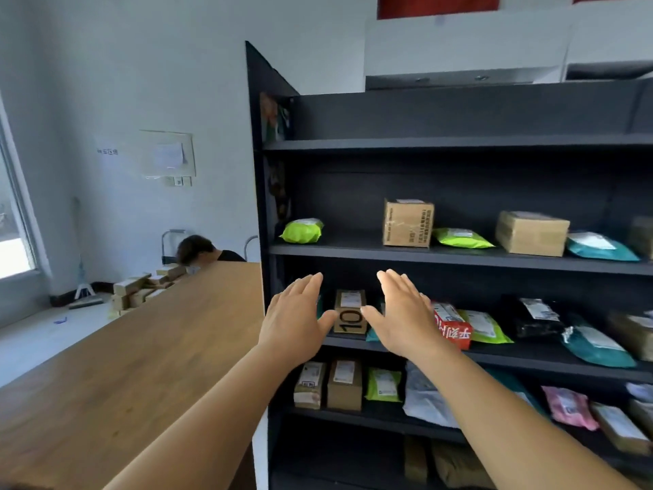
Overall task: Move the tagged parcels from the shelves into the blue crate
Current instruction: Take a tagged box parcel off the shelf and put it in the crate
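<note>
A small brown box (350,314) printed with "10" and carrying a white label stands on the third shelf of the dark shelf unit (459,258). My left hand (295,321) is open just left of the box, thumb near its front corner. My right hand (403,314) is open just right of it, thumb near the other corner. Neither hand grips the box. A red parcel (454,327) lies right behind my right hand. The blue crate is out of view.
Green, teal, black and pink bags and brown boxes fill the shelves. A long wooden counter (141,366) runs along the left, against the shelf side. A person's head (196,249) shows beyond its far end, near stacked boxes (141,290) on the floor.
</note>
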